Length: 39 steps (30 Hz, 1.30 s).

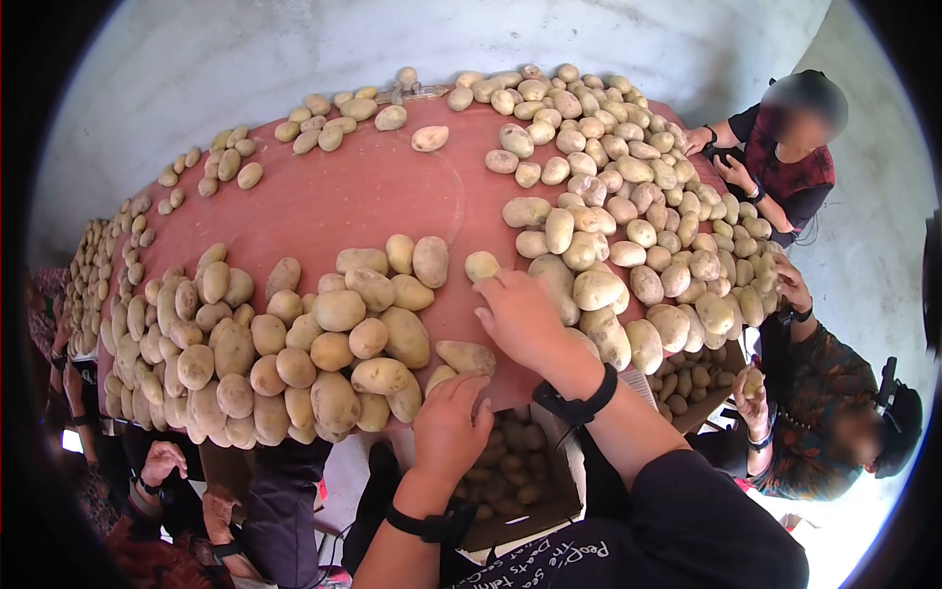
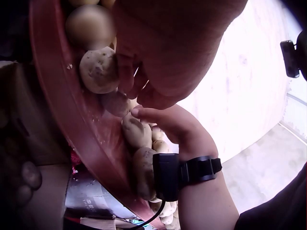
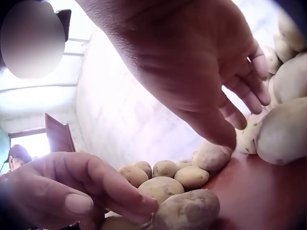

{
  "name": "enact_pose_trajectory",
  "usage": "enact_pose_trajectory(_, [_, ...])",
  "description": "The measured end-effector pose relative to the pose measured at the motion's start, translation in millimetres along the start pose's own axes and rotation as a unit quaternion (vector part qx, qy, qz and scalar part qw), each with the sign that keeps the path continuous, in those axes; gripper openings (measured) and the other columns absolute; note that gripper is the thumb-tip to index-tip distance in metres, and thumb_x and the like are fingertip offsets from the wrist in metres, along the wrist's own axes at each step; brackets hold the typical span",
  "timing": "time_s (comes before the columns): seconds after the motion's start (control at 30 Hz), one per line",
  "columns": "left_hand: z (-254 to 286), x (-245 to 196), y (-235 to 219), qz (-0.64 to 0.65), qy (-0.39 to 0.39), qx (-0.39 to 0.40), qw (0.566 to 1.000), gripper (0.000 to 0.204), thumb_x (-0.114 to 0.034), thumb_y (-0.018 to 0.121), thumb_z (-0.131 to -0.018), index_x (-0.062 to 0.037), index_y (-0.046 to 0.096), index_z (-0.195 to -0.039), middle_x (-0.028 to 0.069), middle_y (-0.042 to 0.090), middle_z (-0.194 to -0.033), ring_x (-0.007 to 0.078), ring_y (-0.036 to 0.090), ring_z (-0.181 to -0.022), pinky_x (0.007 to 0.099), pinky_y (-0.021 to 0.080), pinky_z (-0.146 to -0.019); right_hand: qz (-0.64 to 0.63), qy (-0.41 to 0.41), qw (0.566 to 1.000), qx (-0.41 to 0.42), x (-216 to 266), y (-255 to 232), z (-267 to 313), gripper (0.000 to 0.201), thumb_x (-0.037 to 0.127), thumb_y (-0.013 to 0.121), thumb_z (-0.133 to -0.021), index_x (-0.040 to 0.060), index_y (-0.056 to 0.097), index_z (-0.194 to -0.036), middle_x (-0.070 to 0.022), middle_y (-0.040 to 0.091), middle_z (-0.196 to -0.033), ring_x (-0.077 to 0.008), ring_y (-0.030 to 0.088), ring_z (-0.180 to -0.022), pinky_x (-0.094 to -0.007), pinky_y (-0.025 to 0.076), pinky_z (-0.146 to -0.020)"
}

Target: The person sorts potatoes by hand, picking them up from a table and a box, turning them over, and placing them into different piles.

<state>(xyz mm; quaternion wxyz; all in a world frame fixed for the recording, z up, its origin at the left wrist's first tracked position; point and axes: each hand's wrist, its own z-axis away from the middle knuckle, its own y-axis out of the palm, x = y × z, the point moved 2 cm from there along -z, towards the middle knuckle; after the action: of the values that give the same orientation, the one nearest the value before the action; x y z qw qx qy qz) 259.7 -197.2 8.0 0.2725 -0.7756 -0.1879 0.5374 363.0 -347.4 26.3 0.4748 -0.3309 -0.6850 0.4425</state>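
Potatoes cover much of a red table (image 1: pixel 353 196). My left hand (image 1: pixel 449 432) is at the near edge, its fingertips against a long potato (image 1: pixel 466 356); in the right wrist view this hand (image 3: pixel 72 187) touches a potato (image 3: pixel 187 211) with fingers extended. My right hand (image 1: pixel 525 319) reaches over the table, fingers spread, by a small round potato (image 1: pixel 481 265). In the right wrist view its thumb meets a potato (image 3: pixel 213 155), nothing gripped. The left wrist view shows my left hand (image 2: pixel 168 48) beside a potato (image 2: pixel 98 69), my right hand (image 2: pixel 177 127) just beyond.
Heaps of potatoes lie left (image 1: pixel 235 348) and right (image 1: pixel 638 226). Boxes of potatoes stand below the near edge, one under my hands (image 1: pixel 505 476), another to the right (image 1: pixel 687 383). Other people are at the right (image 1: pixel 814 442), upper right (image 1: pixel 795 177) and lower left.
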Motion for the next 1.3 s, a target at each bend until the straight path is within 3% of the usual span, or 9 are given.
enact_pose_trajectory(0.2, [-4.7,0.5,-0.1,0.027,-0.001,-0.010,1.000,0.025,-0.006,0.066,-0.079,-0.0055,0.068,-0.104,0.0129,0.069,-0.104,0.0337,0.064,-0.097,0.0414,0.052,-0.085,-0.003,-0.075,0.997,0.019,11.2,29.3,-3.4,0.036,0.020,0.066,-0.086,0.0064,0.061,-0.119,-0.0112,0.057,-0.128,-0.0263,0.049,-0.124,-0.0489,0.035,-0.100])
enact_pose_trajectory(0.3, [-7.9,1.2,-1.8,0.038,0.009,-0.028,0.999,0.024,-0.005,0.066,-0.079,-0.0052,0.067,-0.103,0.0131,0.069,-0.104,0.0338,0.064,-0.096,0.0415,0.052,-0.086,0.098,-0.028,0.990,0.096,4.9,29.5,-9.0,0.037,0.024,0.064,-0.087,0.0063,0.062,-0.120,-0.0124,0.053,-0.137,-0.0278,0.042,-0.132,-0.0558,0.030,-0.105])
enact_pose_trajectory(0.4, [-9.6,2.7,-5.6,0.034,0.013,-0.039,0.999,0.023,-0.004,0.066,-0.079,-0.0051,0.067,-0.103,0.0133,0.069,-0.104,0.0343,0.064,-0.097,0.0416,0.052,-0.086,0.170,0.068,0.983,0.017,-5.3,23.0,-13.9,0.039,0.028,0.063,-0.088,0.0062,0.062,-0.120,-0.0137,0.046,-0.144,-0.0311,0.035,-0.138,-0.0606,0.024,-0.109])
enact_pose_trajectory(0.5, [-11.3,4.1,-6.7,0.030,0.010,-0.048,0.998,0.023,-0.004,0.066,-0.079,-0.0049,0.067,-0.102,0.0137,0.068,-0.103,0.0351,0.063,-0.098,0.0420,0.051,-0.087,0.182,0.077,0.977,0.074,-9.6,20.4,-15.8,0.039,0.030,0.063,-0.089,0.0060,0.061,-0.121,-0.0145,0.041,-0.149,-0.0340,0.029,-0.142,-0.0617,0.020,-0.113])
enact_pose_trajectory(0.83, [-9.1,2.9,-9.4,0.014,0.002,-0.062,0.998,0.024,0.001,0.066,-0.078,-0.0032,0.067,-0.102,0.0149,0.068,-0.105,0.0338,0.064,-0.102,0.0406,0.051,-0.090,0.147,0.070,0.983,0.088,-9.3,7.6,-4.6,0.042,0.032,0.064,-0.089,0.0097,0.060,-0.125,-0.0126,0.039,-0.152,-0.0341,0.026,-0.145,-0.0634,0.014,-0.116])
enact_pose_trajectory(0.93, [-6.1,1.0,-7.9,0.016,0.004,-0.067,0.998,0.024,0.001,0.066,-0.078,-0.0028,0.066,-0.102,0.0152,0.068,-0.106,0.0341,0.064,-0.103,0.0402,0.051,-0.091,0.117,0.006,0.993,-0.008,-3.2,5.7,4.4,0.038,0.028,0.068,-0.084,0.0077,0.062,-0.116,-0.0143,0.050,-0.140,-0.0334,0.033,-0.140,-0.0637,0.021,-0.111])
enact_pose_trajectory(1.13, [2.8,1.2,-8.9,0.028,-0.009,-0.128,0.991,0.023,0.004,0.062,-0.079,-0.0017,0.067,-0.100,0.0162,0.069,-0.107,0.0323,0.064,-0.104,0.0403,0.050,-0.094,-0.078,-0.150,0.978,0.126,21.2,14.7,31.0,0.046,0.017,0.071,-0.078,0.0057,0.060,-0.121,-0.0135,0.059,-0.113,-0.0334,0.056,-0.107,-0.0452,0.048,-0.088])
enact_pose_trajectory(1.3, [6.7,-1.8,-13.5,0.027,0.006,-0.139,0.990,0.023,0.001,0.065,-0.078,-0.0027,0.066,-0.100,0.0156,0.069,-0.106,0.0352,0.064,-0.104,0.0434,0.050,-0.092,-0.082,-0.110,0.987,0.090,20.9,19.8,42.9,0.051,0.014,0.071,-0.078,0.0054,0.056,-0.127,-0.0147,0.058,-0.106,-0.0342,0.057,-0.101,-0.0427,0.049,-0.085])
